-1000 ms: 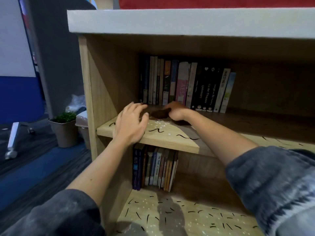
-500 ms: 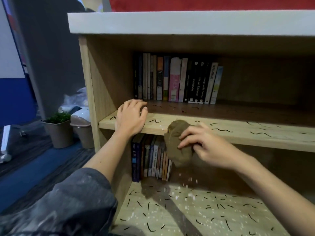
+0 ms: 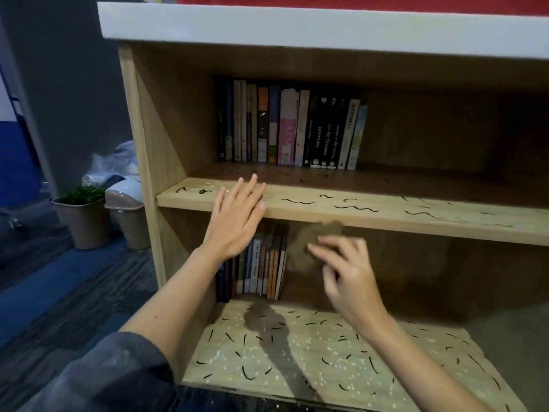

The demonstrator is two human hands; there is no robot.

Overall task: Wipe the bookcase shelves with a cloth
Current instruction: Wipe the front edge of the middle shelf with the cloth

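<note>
Head view, right hand (image 3: 347, 272) holds cloth (image 3: 304, 248)

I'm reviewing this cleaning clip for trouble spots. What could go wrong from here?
1. The right hand holds the brown cloth, blurred, over the lower shelf, already strewn with white specks; anything it sheds likely lands there.
2. The cloth is close beside the lower books; a sweep could push specks against them or tip them.
3. The black squiggles on the upper shelf may not come off with a cloth alone.
</note>
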